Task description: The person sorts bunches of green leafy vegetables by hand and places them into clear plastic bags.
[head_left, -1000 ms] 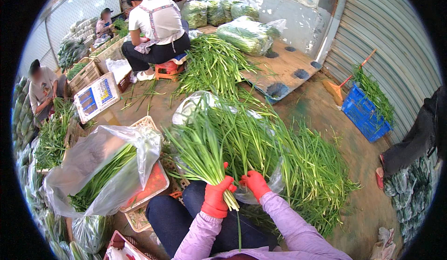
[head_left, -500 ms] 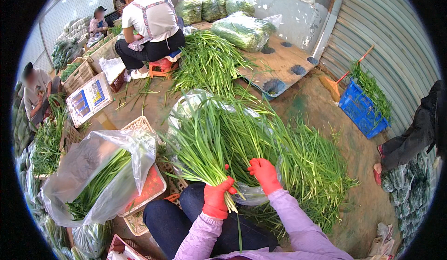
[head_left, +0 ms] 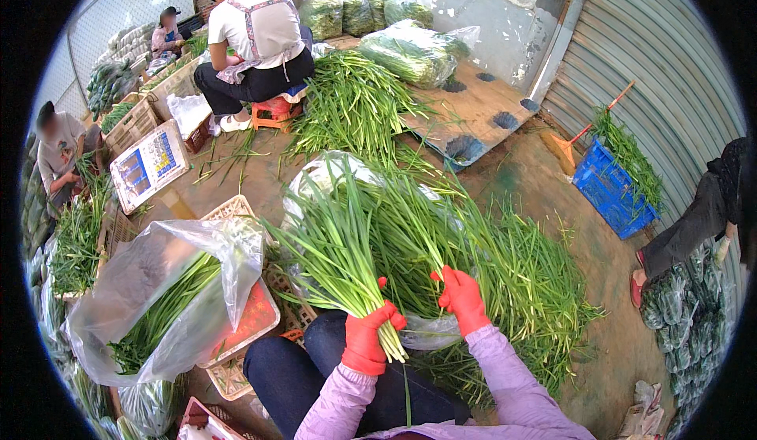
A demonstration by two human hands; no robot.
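Red-gloved hands (head_left: pixel 367 341), green chives (head_left: pixel 339 255), blue crate (head_left: pixel 611 192).

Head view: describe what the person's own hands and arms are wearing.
Both the left hand and the right hand wear snug, bright red-orange gloves with a smooth, rubbery look, reaching to the wrists. Both forearms are covered by long, loose sleeves in pale lilac fabric, creased along the arm. No markings, watch or jewellery show on gloves or sleeves.

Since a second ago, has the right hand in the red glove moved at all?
Yes. The right hand has let go of the bunch of green stalks that the left hand grips, and has shifted rightward onto the loose greens beside it.
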